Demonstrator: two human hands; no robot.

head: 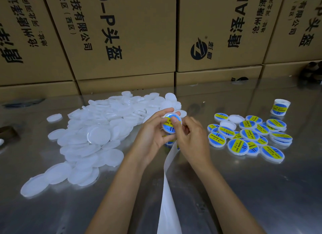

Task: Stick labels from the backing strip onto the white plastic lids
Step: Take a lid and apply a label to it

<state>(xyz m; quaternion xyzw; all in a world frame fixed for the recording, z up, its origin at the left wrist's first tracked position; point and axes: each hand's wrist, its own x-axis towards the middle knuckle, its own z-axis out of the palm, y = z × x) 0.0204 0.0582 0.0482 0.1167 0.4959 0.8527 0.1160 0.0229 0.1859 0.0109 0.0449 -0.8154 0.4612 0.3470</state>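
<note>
**A:** How far along are you?

**B:** Early, I'd judge. At three o'clock on the table [261, 190] you have a small cluster of labelled lids [250, 135], a couple of them lying face down and showing white. At nine o'clock sits the far bigger heap of bare lids [97, 134], so most of the work is left.

**A:** And your hands?

**B:** Your left hand [153, 132] curls around the lid [171, 123] you're working on, fingers at its far rim, holding it up at the centre of the view. Your right hand [190, 138] presses its thumb down on the blue and yellow label, the other fingers folded beneath. Both are closed on that one lid.

**A:** The strip?

**B:** The backing strip [168, 199] hangs from under your hands toward six o'clock, a smooth, glossy white ribbon, stripped bare along what shows.

**A:** Materials?

**B:** Lids are round, shallow, milky plastic with a raised rim. Labels are shiny discs. The table is reflective metal, and a label roll [280, 107] stands at two o'clock before brown cardboard boxes [132, 33].
</note>
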